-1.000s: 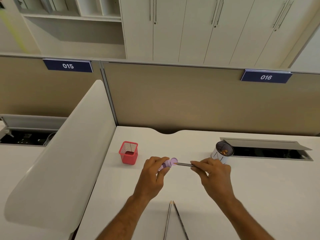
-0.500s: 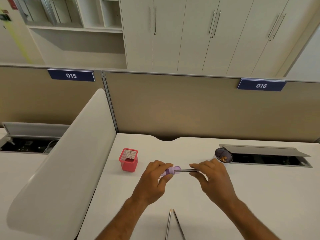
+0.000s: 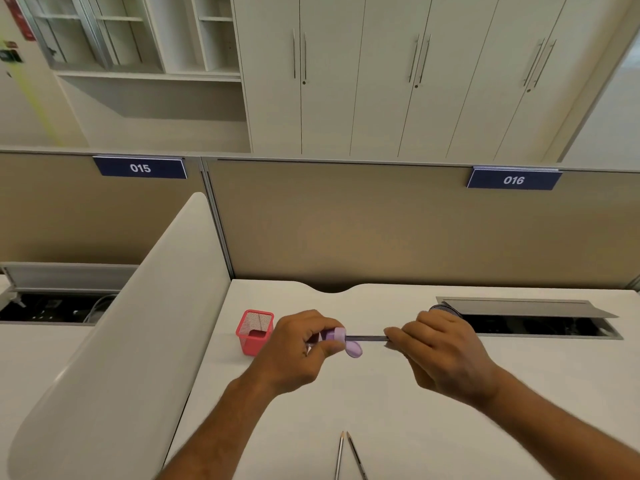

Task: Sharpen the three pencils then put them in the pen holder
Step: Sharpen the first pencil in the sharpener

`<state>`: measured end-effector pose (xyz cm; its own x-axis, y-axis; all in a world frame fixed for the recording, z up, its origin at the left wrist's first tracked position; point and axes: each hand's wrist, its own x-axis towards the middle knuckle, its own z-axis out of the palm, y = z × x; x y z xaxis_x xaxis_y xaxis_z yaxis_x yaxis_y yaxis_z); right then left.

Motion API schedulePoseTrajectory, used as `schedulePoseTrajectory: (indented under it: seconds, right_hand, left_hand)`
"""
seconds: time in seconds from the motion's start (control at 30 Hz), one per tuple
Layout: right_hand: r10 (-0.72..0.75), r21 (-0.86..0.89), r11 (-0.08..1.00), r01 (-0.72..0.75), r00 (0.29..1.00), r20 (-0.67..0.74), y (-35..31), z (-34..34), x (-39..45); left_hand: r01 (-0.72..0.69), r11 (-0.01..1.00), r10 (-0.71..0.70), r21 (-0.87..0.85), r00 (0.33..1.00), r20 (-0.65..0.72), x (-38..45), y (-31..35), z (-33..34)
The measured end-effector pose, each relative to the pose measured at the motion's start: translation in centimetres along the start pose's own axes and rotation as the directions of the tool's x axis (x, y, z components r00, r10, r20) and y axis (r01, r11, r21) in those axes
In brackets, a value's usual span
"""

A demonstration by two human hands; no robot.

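Horizontally, pencil (image 3: 366, 338) between grips (sharpener (image 3: 337, 337) leftward)

Two bare forearms reach into the head view from the lower edge, each ending in a bare hand. The left hand (image 3: 298, 348) and the right hand (image 3: 440, 348) carry no glove, ring, or band that shows. Neither wrist bears a watch or bracelet. No sleeve covers either forearm up to the picture's edge. Fine hair shows along both forearms. The nails that show on the left hand's fingertips are short and plain.
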<state>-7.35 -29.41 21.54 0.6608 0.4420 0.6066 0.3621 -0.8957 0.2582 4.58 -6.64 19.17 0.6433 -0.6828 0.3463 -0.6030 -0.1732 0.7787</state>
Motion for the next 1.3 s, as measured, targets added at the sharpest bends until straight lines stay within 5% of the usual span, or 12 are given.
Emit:
schedulePoseTrajectory:
  seconds: [0.17,0.33,0.37,0.43,0.5,0.6,0.73,0.87,1.03,1.1,1.2,1.3]
  right_hand:
    - [0.324,0.214,0.884,-0.415,0.875,0.359,0.1,-1.1,2.3]
    - [0.384,0.467,0.202,-0.861,0.508,0.771,0.5,-1.7,4.1]
    - [0.365,0.450,0.168,-0.877,0.479,0.798,0.4,-1.7,4.2]
    - [0.397,0.420,0.344,-0.840,0.536,0.745,0.0,-1.6,4.3]
    - [0.425,0.416,0.654,-0.632,0.761,0.490,-0.5,-1.0,4.0]
    - [0.105,0.156,0.980,-0.126,0.984,0.141,-0.4,0.0,3.0]
    - [-0.005,-0.044,0.999,0.008,0.998,0.068,-0.5,0.3,2.8]
    - [0.207,0.103,0.965,-0.240,0.943,0.260,-1.3,0.6,3.0]
    - [0.410,0.395,0.500,-0.771,0.612,0.676,-0.8,-0.6,5.1]
    - [0.387,0.437,0.393,-0.809,0.576,0.720,-0.5,-0.9,5.2]
    - [0.404,0.417,0.603,-0.679,0.712,0.575,-0.3,-0.7,4.8]
    - [0.240,0.279,0.909,-0.310,0.936,0.259,0.2,-0.6,4.0]
  left_hand:
    - [-0.152,0.976,0.161,0.158,0.986,-0.045,0.2,0.1,-0.5]
    - [-0.268,0.881,0.300,0.391,0.954,-0.022,0.9,0.4,-1.2]
    - [-0.264,0.885,0.288,0.385,0.958,-0.005,1.0,0.5,-1.5]
    - [-0.242,0.911,0.249,0.334,0.968,0.021,1.2,0.5,-2.1]
    - [-0.185,0.950,0.188,0.252,0.982,0.016,1.4,0.6,-2.8]
    - [-0.058,0.992,0.056,0.115,0.998,0.024,1.7,0.8,-3.5]
    - [0.035,0.995,-0.046,0.096,0.992,0.117,1.8,0.8,-3.8]
    - [-0.047,0.990,0.033,0.133,0.994,0.104,1.6,0.5,-3.6]
    - [-0.149,0.969,0.149,0.196,0.989,0.016,1.5,0.2,-3.0]
    - [-0.165,0.966,0.166,0.200,0.986,0.008,1.6,0.3,-3.0]
    - [-0.127,0.981,0.121,0.149,0.991,0.049,1.8,0.7,-3.1]
    - [-0.042,0.994,0.035,0.105,0.997,0.064,1.9,0.9,-3.1]
